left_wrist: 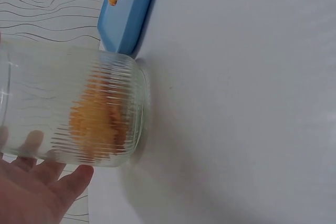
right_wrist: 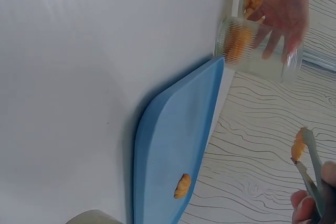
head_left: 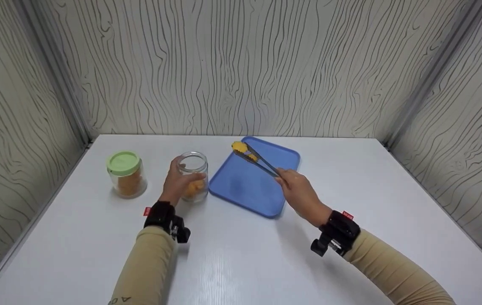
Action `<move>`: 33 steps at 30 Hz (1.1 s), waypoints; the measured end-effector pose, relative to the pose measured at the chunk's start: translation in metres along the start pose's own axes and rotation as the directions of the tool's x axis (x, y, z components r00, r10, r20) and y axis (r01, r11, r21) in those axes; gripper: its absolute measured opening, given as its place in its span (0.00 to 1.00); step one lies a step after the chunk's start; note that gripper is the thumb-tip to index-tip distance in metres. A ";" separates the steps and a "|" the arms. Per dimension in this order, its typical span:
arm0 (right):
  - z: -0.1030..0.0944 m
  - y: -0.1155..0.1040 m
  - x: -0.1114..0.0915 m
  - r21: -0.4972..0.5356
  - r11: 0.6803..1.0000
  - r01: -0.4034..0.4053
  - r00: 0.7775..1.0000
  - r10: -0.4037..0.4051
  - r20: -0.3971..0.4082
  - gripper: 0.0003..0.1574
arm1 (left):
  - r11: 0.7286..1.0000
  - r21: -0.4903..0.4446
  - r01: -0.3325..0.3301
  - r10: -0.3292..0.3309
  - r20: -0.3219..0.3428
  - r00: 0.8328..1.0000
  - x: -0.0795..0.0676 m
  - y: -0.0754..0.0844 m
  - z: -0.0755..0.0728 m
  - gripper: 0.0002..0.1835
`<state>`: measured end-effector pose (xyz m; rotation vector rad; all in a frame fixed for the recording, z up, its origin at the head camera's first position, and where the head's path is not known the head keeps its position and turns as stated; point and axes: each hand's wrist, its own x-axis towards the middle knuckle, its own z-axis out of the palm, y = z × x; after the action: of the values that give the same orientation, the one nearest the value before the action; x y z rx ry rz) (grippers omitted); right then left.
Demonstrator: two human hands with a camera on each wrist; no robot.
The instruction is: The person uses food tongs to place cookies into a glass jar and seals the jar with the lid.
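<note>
My left hand (head_left: 178, 183) holds an open glass jar (head_left: 193, 170) upright on the table, fingers and thumb round its side. Golden snack pieces (left_wrist: 100, 119) lie in the bottom of this ribbed jar. Metal tongs (head_left: 262, 162) are gripped in my right hand (head_left: 302, 194). Between the tongs' tips is one golden snack piece (right_wrist: 298, 145), held above the blue tray (head_left: 249, 190). Another piece, ridged and croissant-like (right_wrist: 182, 186), lies on the tray itself. The tray sits at an angle just right of the jar.
A second glass jar (head_left: 129, 184) with a light green lid (head_left: 124, 163) stands at the left, partly filled with orange-brown snacks. The white table (head_left: 241, 262) is bounded by wood-grain patterned panels (head_left: 241, 67) at the back and both sides.
</note>
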<state>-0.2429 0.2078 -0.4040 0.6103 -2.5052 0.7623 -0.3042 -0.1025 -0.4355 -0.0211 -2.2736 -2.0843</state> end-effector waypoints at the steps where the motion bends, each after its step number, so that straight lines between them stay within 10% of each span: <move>1: 0.001 -0.001 0.000 -0.007 1.000 0.024 1.000 -0.024 -0.014 0.17 | 1.000 0.001 0.000 0.000 0.000 1.000 0.000 0.000 0.000 0.49; 33: 0.018 -0.026 0.004 -0.014 0.984 0.179 0.984 -0.179 -0.003 0.17 | 0.995 0.076 0.064 -0.064 0.000 0.998 0.002 -0.001 0.000 0.51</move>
<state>-0.2376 0.1763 -0.4046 0.8154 -2.4090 0.6780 -0.3067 -0.1026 -0.4361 0.0540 -2.3838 -2.0261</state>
